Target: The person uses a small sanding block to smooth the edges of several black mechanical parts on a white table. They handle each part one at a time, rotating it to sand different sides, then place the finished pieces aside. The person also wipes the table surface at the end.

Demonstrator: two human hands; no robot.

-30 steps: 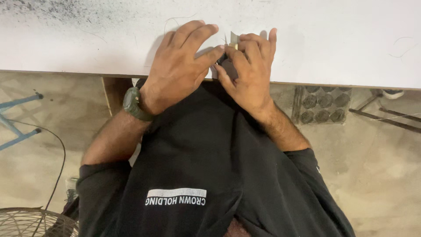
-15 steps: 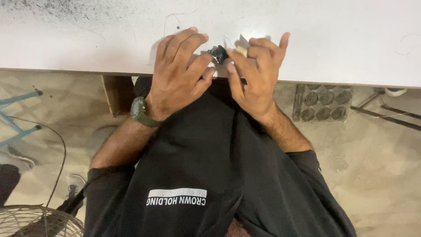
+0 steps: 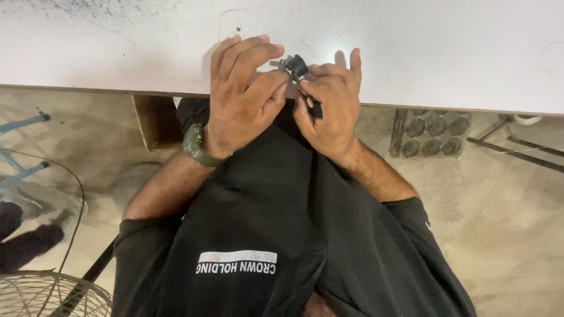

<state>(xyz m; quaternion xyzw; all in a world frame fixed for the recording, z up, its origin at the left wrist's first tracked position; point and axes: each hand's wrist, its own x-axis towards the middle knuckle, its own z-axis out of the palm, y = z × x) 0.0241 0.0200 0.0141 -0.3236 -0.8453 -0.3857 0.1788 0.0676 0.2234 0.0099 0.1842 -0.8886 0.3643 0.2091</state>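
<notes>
Black and small, a round part [image 3: 295, 66] sits between the fingertips of both hands at the near edge of a white table [image 3: 440, 53]. The left hand [image 3: 244, 97] is on the left of it, back turned up, its fingers curled and pressed together, the thumb and forefinger tips closing on the left side of the part. The right hand [image 3: 329, 105] is just to the right, also with its fingers bent inward, pinching the part from the right and from below; its forefinger sticks up straight past the part toward the far side. The two hands touch each other at the fingertips. What kind of part it is cannot be told, since most of it is hidden by the fingers.

A green watch [image 3: 197, 145] is strapped around the left wrist. Both forearms come up from a black shirt [image 3: 282, 235] with a white printed strip across it. Under the table on the left is a wooden block [image 3: 154, 120], and on the right a dark tray with round cells [image 3: 432, 126] lies on the concrete floor [image 3: 511, 199]. A wire fan guard [image 3: 41, 296] shows at the near left corner, beside a dark shoe [image 3: 26, 243].
</notes>
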